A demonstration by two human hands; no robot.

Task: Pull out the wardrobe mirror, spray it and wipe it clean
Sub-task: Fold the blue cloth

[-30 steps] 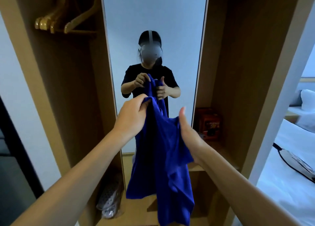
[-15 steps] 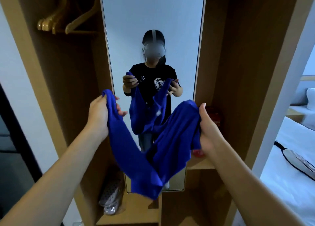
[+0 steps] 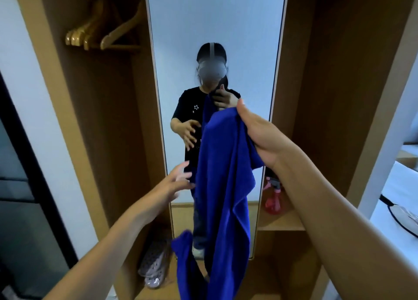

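The tall wardrobe mirror (image 3: 214,23) stands pulled out in front of me, between the two open wardrobe bays. My right hand (image 3: 260,132) grips the top of a long blue cloth (image 3: 224,182), which hangs straight down in front of the mirror's lower half. My left hand (image 3: 177,182) is lower and to the left, its fingers spread and reaching toward the cloth's left edge, holding nothing. A red spray bottle (image 3: 274,200) stands on the wardrobe shelf to the right of the mirror, partly hidden by my right arm.
Several wooden hangers (image 3: 97,32) hang in the left bay. Pale perforated slippers (image 3: 153,270) lie on the wardrobe floor at the lower left. A wooden shelf (image 3: 280,222) crosses the right bay. A white bed (image 3: 398,213) sits at the right edge.
My left hand has let go of the cloth and dropped lower with its fingers spread. My right hand has lifted, so the cloth hangs from it alone instead of stretching between both hands.
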